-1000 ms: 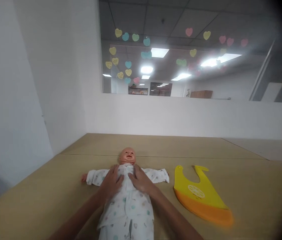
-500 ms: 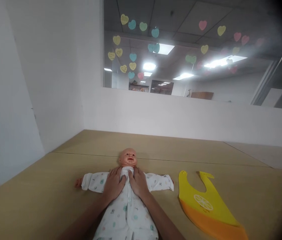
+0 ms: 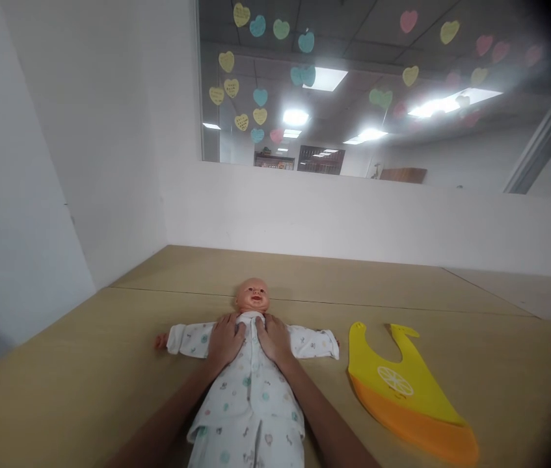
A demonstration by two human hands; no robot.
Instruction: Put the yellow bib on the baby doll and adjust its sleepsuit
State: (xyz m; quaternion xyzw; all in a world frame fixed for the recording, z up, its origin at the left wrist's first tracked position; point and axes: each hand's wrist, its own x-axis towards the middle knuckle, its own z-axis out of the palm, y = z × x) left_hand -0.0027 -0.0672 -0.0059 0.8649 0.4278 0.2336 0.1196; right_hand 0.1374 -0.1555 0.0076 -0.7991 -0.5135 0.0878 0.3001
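While my head camera looks forward and down across the table (image 3: 84, 383), a baby doll (image 3: 252, 296) lies on its back at the middle of the view, head toward twelve o'clock and legs running off the frame at six. It wears a white printed sleepsuit (image 3: 250, 406), and its sleeves are stretched straight out toward nine and three.

My left hand (image 3: 225, 340) lies flat on the doll's chest at its nine o'clock side, fingers spread loosely and pointing up to the collar. My right hand (image 3: 274, 338) mirrors it on the three o'clock side, palm down, fingers likewise open and resting on the cloth (neither hand grips anything that I can see; the fingertips sit just beside the row of snaps down the front). Both forearms come in from the six o'clock edge.

At about three o'clock from the doll, apart from its sleeve, a yellow and orange bib (image 3: 404, 390) lies flat on the table, its neck straps toward twelve. Beyond the table, at twelve o'clock, a white wall carries a window (image 3: 377, 97) dotted with paper hearts (image 3: 226, 62).
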